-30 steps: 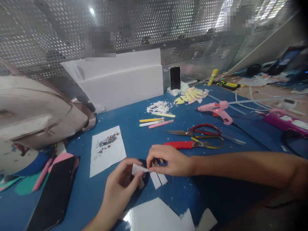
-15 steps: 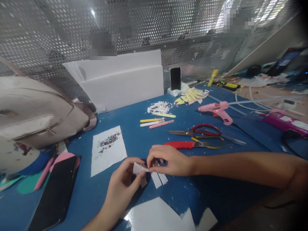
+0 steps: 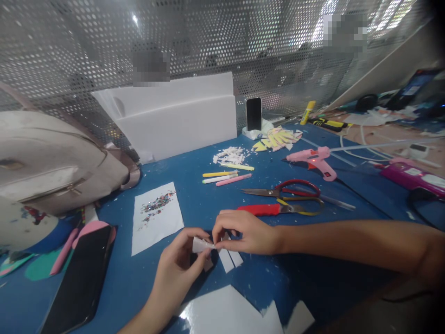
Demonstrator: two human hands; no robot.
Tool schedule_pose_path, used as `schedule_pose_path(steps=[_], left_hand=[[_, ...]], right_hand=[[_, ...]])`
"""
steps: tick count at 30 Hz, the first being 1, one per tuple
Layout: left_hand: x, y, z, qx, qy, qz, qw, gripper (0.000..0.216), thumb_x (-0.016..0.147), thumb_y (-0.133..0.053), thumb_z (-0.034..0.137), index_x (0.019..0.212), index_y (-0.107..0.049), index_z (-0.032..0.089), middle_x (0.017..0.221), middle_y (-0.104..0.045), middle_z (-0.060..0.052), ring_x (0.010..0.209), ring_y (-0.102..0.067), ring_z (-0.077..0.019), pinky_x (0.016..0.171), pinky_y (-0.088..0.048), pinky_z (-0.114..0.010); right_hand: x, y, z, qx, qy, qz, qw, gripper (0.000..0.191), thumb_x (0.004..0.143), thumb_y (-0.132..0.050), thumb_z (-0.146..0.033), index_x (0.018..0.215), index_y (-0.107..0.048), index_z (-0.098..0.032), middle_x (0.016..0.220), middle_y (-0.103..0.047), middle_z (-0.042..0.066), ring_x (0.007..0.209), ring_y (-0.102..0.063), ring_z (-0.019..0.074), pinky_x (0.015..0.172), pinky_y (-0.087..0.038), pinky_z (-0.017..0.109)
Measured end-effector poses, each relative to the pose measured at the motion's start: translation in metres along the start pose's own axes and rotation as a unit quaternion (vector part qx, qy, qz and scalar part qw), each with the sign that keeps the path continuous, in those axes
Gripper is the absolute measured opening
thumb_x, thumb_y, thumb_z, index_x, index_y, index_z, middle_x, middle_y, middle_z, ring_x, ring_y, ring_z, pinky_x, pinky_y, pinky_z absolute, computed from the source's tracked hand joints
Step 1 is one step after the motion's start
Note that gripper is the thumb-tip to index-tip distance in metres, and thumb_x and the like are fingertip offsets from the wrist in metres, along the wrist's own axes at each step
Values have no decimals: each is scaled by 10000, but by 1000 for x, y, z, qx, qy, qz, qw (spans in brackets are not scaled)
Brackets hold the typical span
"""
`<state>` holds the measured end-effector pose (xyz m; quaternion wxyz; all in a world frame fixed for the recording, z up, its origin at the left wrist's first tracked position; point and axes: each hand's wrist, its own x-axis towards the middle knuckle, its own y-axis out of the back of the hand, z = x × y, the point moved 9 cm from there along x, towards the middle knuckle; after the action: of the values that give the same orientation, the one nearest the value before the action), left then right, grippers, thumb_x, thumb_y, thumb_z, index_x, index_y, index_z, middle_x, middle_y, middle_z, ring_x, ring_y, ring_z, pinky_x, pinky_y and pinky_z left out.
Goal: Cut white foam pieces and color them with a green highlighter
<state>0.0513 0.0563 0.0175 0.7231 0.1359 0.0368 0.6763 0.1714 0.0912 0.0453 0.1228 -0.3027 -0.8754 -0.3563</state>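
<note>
Both my hands meet over the blue table (image 3: pixel 194 199), pinching a small folded piece of white paper (image 3: pixel 200 245). My left hand (image 3: pixel 179 269) grips it from below with thumb and fingers closed. Fingertips of my right hand (image 3: pixel 243 232) pinch its right end. Two short white paper strips (image 3: pixel 230 258) lie on the table just under my right hand. A white sheet with coloured confetti (image 3: pixel 155 214) lies to the left of my hands.
Red-handled and yellow-handled scissors (image 3: pixel 288 197) and a pink glue gun (image 3: pixel 314 159) lie beyond my right hand. Coloured paper sticks (image 3: pixel 225 175) and scraps sit farther back. A black phone (image 3: pixel 78 280) lies at left, a beige bag (image 3: pixel 52 162) behind it. White sheets (image 3: pixel 225 315) lie at the near edge.
</note>
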Motion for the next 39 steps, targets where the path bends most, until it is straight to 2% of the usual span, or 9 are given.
schedule_pose_path(steps=[6,11,15,19,27,33,39], left_hand=[[-2,-3,-8,3,26,-16,1000,138,887,-589,328,975,-580,223,738,-637,28,591,-595,-100,573,-490,-204],[-3,-3,-10,9,39,-29,999,183,933,-508,363,1052,-565,237,763,-636,23,646,-606,-115,629,-499,-225],[-2,-6,-9,1,37,-30,999,188,890,-573,375,1015,-572,234,816,-629,14,650,-584,-108,603,-490,-217],[-1,-8,-9,-6,40,-34,999,203,834,-647,364,959,-573,222,751,-617,23,613,-572,-107,572,-481,-213],[1,-7,-3,-9,33,-27,999,156,832,-655,342,899,-587,219,686,-608,40,558,-563,-96,550,-482,-206],[0,-6,-6,-8,30,-22,999,150,830,-664,340,886,-603,215,756,-627,25,558,-583,-93,542,-494,-208],[1,-5,-3,-4,17,-23,1000,122,843,-652,324,838,-616,207,701,-614,27,552,-588,-100,547,-497,-212]], right_hand=[[0,0,0,-2,-2,0,1000,124,926,-612,-284,898,-619,-164,803,-606,9,756,-525,110,652,-421,205],[-1,-1,2,-4,-5,-1,1000,121,930,-602,-281,907,-619,-164,817,-608,14,767,-523,116,659,-422,209],[-1,-1,1,-3,-2,-3,1000,117,920,-617,-278,902,-617,-163,815,-607,12,763,-522,115,667,-422,212],[0,-3,0,0,9,-12,1000,125,915,-630,-284,881,-617,-164,810,-614,6,769,-526,113,685,-419,213],[-2,-5,1,-3,17,-11,1000,121,916,-630,-289,896,-619,-171,814,-615,8,782,-525,121,687,-416,217],[-1,-4,0,-2,18,-9,1000,134,919,-628,-298,890,-621,-167,815,-619,11,784,-533,122,707,-424,225],[-1,-5,1,-4,12,-18,1000,137,929,-612,-299,905,-621,-165,832,-620,13,798,-534,121,724,-424,229]])
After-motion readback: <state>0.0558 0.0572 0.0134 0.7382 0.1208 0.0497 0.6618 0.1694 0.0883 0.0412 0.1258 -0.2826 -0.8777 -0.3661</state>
